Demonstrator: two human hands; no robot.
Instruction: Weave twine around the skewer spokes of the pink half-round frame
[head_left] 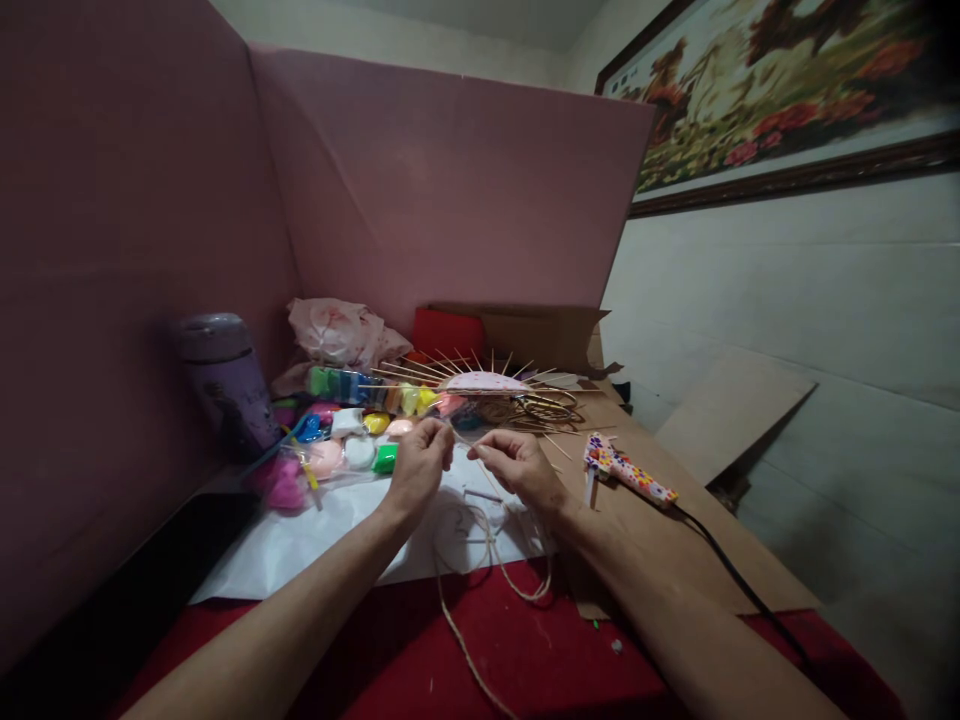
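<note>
A thin beige twine [529, 590] runs up from the table to my two hands and lies in loose loops below them. My left hand [421, 462] is closed, with its fingertips pinching the twine. Close by on the right, my right hand [517, 465] also pinches the twine between thumb and forefinger. A short stretch of it shows between the hands. Just behind them is a pale pink half-round piece [487, 382] with thin wooden sticks fanning out from its edge.
Bagged coloured clay packs [360, 452] and a purple tumbler [229, 385] stand left on white paper [315, 550]. A flower-patterned glue gun [626, 470] with a black cord lies on brown cardboard [697, 555] at right. Pink panels [450, 190] wall the back and left.
</note>
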